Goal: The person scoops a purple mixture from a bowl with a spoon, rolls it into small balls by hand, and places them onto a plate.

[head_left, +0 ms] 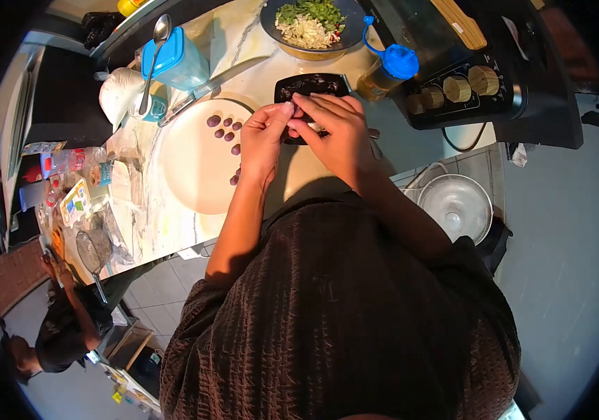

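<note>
My left hand and my right hand meet fingertip to fingertip above a small black tray. Pinched between their fingers is a small purple lump, mostly covered by the fingertips. The tray has pale smears and bits on its dark surface. To the left, a large round cream plate carries several small dark purple balls. My left forearm passes over the plate's right side.
A bowl of chopped greens and pale pieces stands at the back. Nearby are a blue-capped bottle, a knife, a blue-lidded container and a stove with knobs. A strainer sits right; another person is lower left.
</note>
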Motion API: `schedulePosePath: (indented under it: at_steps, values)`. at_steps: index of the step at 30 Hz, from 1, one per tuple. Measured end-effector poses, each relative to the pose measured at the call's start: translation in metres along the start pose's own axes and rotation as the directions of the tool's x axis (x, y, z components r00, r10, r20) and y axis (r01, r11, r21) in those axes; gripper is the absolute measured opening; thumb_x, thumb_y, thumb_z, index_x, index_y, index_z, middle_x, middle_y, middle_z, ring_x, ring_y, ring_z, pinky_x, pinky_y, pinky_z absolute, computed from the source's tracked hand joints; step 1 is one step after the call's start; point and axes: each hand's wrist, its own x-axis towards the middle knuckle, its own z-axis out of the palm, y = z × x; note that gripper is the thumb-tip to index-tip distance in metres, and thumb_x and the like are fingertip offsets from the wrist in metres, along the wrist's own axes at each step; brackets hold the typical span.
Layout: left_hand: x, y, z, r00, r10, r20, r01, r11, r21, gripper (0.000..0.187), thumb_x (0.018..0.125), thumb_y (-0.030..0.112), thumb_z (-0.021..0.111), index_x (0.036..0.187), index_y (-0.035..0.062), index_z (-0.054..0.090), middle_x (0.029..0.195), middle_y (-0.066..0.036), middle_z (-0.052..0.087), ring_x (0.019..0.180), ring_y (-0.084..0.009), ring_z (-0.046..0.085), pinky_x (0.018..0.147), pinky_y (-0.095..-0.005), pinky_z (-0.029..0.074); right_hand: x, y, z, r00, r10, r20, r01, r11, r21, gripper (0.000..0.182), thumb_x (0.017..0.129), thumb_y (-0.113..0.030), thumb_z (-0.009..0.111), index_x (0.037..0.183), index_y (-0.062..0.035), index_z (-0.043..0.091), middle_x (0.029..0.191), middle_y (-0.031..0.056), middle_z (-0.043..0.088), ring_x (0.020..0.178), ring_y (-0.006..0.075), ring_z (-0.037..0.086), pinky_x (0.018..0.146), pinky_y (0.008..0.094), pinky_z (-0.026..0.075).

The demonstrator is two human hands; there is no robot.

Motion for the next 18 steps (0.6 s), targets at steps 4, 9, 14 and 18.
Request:
schedulePosePath:
  at_steps: [4, 9, 14, 18]
  values:
    - [-0.005, 0.005, 0.000, 0.995, -0.101, 0.012, 0.101, 0.995, 0.023, 0.034, 0.098, 0.028, 0.066, 0.108, -0.0039, 0.068, 0.095, -0.010, 0.073, 0.083, -0.0146, 0.068, 0.076, -0.0270, 0.056, 0.001, -0.001, 0.003, 1.000, -0.021, -0.020, 0.020, 0.999, -0.038, 0.036, 0.074, -0.023, 0.081, 0.107, -0.0109, 0.073, 0.098, 0.0025, 0.072, 0.095, 0.0210, 0.066, 0.086, 0.0375, 0.042]
    - [-0.012, 0.018, 0.011, 0.980, -0.194, -0.054, 0.196, 0.980, 0.036, 0.051, 0.103, 0.043, 0.053, 0.111, -0.0063, 0.067, 0.098, -0.014, 0.072, 0.085, -0.0173, 0.069, 0.083, -0.0296, 0.057, 0.003, 0.007, 0.004, 0.998, -0.017, -0.057, 0.013, 0.997, -0.082, 0.030, 0.073, -0.024, 0.081, 0.099, -0.0121, 0.074, 0.092, 0.0003, 0.071, 0.091, 0.0212, 0.065, 0.085, 0.0376, 0.040]
    - [-0.004, 0.015, -0.007, 0.974, -0.223, 0.040, 0.225, 0.973, -0.050, 0.073, 0.103, 0.059, 0.037, 0.128, -0.0076, 0.054, 0.112, -0.015, 0.067, 0.104, -0.0232, 0.066, 0.092, -0.0335, 0.053, 0.008, 0.005, -0.006, 0.997, 0.065, -0.035, -0.065, 0.998, 0.018, 0.024, 0.077, -0.026, 0.080, 0.096, -0.0117, 0.075, 0.093, -0.0003, 0.072, 0.093, 0.0180, 0.065, 0.085, 0.0367, 0.040]
    - [-0.005, 0.017, -0.003, 0.935, -0.255, 0.247, 0.339, 0.846, -0.412, 0.085, 0.099, 0.068, 0.033, 0.138, -0.0068, 0.045, 0.129, -0.019, 0.060, 0.117, -0.0263, 0.061, 0.103, -0.0374, 0.047, 0.000, -0.003, 0.007, 0.995, 0.034, 0.098, -0.056, 0.971, 0.233, 0.020, 0.080, -0.023, 0.077, 0.097, -0.0126, 0.075, 0.098, 0.0001, 0.073, 0.095, 0.0176, 0.065, 0.087, 0.0370, 0.039]
